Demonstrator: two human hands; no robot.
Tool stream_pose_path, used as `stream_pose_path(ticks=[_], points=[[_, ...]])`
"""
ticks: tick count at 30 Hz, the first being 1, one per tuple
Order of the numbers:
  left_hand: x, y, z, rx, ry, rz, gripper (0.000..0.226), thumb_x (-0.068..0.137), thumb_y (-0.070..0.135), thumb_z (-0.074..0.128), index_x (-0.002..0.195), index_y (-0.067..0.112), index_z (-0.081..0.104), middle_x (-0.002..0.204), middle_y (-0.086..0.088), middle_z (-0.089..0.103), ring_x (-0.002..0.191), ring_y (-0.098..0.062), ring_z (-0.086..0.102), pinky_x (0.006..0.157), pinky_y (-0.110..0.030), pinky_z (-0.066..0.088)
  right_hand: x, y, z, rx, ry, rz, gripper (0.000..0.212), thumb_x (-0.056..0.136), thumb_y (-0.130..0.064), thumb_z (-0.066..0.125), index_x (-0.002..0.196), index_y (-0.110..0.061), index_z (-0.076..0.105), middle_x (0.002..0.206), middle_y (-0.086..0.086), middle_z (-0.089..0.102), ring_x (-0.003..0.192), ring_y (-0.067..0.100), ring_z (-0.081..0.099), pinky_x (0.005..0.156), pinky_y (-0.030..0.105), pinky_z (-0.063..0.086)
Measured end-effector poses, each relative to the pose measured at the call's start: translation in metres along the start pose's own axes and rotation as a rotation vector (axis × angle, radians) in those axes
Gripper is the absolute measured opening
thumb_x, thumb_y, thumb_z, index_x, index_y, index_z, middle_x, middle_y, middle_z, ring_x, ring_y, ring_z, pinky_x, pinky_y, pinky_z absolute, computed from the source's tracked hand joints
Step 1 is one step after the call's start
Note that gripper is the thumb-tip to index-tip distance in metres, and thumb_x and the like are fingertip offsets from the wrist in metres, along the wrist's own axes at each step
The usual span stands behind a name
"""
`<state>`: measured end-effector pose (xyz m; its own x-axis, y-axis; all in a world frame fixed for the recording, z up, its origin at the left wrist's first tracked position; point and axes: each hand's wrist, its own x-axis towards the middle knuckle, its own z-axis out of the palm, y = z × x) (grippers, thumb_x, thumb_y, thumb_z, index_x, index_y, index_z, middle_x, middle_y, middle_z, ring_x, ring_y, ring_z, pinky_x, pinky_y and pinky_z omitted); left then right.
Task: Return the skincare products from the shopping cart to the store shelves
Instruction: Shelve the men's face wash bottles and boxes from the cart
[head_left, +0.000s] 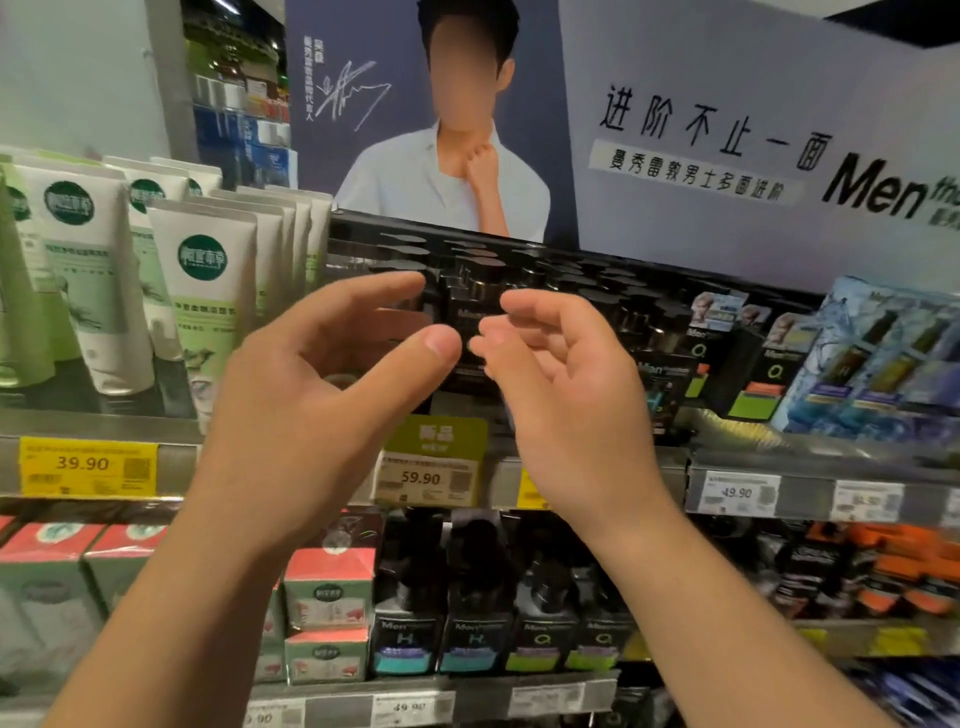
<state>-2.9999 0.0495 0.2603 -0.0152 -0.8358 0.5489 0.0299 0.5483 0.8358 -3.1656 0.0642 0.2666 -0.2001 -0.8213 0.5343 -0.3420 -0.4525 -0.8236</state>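
Both my hands are raised in front of the top shelf (597, 470). My left hand (311, 395) and my right hand (561, 384) are relaxed with fingers slightly bent, thumbs nearly meeting, holding nothing. Just behind them a black pump bottle (470, 306) stands on the shelf among several other black bottles (587, 280). Neither hand touches it, as far as I can see. The shopping cart is out of view.
White and green tubes (202, 291) stand at the left. Black boxes (670, 384) and blue gift packs (883, 358) fill the right. Below are red-green cartons (327, 592) and dark boxed bottles (472, 644). Price tags (85, 467) line the shelf edges. A poster (701, 130) hangs above.
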Motion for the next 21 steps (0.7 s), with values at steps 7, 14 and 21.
stream_pose_path(ticks=[7, 14, 21], points=[[-0.012, 0.005, 0.065, -0.108, -0.252, 0.036, 0.052, 0.072, 0.057, 0.074, 0.12, 0.039, 0.071, 0.11, 0.007, 0.077, 0.103, -0.016, 0.073, 0.091, -0.047, 0.057, -0.027, 0.0, -0.06, 0.025, 0.162, -0.006, 0.022, 0.097, -0.031, 0.064, 0.118, -0.024, 0.065, 0.112, 0.0, 0.074, 0.107, 0.014, 0.072, 0.096, 0.042, 0.059], [-0.037, 0.013, 0.147, -0.256, -0.5, 0.008, 0.054, 0.071, 0.054, 0.077, 0.121, 0.036, 0.071, 0.113, 0.002, 0.076, 0.104, -0.021, 0.072, 0.094, -0.053, 0.056, -0.075, 0.006, -0.145, -0.03, 0.38, 0.031, 0.029, 0.084, -0.054, 0.062, 0.107, -0.038, 0.068, 0.108, -0.002, 0.075, 0.103, 0.017, 0.073, 0.093, 0.046, 0.059], [-0.099, 0.018, 0.245, -0.36, -0.867, -0.05, 0.054, 0.07, 0.055, 0.076, 0.121, 0.038, 0.07, 0.114, 0.008, 0.075, 0.103, -0.016, 0.072, 0.091, -0.046, 0.057, -0.158, 0.009, -0.234, -0.059, 0.672, 0.147, 0.025, 0.091, -0.035, 0.059, 0.109, -0.021, 0.069, 0.1, 0.003, 0.077, 0.098, 0.028, 0.074, 0.083, 0.048, 0.062]])
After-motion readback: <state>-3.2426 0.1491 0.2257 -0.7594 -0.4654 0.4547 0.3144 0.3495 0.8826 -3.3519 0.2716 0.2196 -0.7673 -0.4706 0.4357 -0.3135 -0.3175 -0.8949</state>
